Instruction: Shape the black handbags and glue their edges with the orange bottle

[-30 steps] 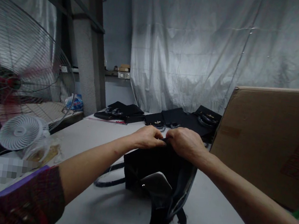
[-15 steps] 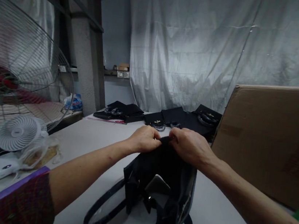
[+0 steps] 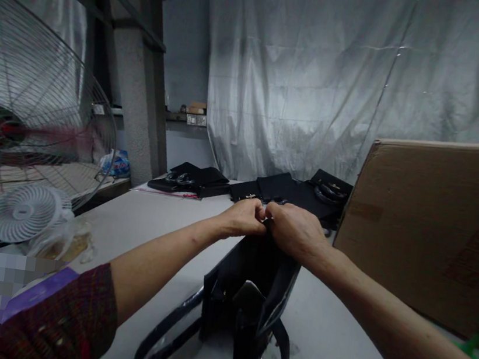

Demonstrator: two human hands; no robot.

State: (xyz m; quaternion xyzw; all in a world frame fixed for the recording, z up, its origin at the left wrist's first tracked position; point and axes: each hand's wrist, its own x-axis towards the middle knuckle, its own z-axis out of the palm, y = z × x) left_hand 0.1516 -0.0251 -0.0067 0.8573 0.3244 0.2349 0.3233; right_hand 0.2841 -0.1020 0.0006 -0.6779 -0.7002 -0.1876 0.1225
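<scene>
A black handbag point(image 3: 247, 286) stands on the white table point(image 3: 161, 234) in front of me, its mouth facing me and its straps trailing toward the near edge. My left hand point(image 3: 243, 218) and my right hand point(image 3: 292, 230) are both closed on the far top edge of the bag, knuckles almost touching. A pale flap shows inside the bag's opening. What my fingertips pinch on that edge is hidden.
A large cardboard box point(image 3: 431, 228) stands at the right. Several black bags point(image 3: 291, 189) lie at the table's far end. A big floor fan point(image 3: 22, 121) and a small white fan point(image 3: 23, 213) are at the left. Silver sheeting hangs behind.
My hands have drawn closer together on the bag's top edge. The bag has narrowed and stands more upright, and its straps have shifted toward me.
</scene>
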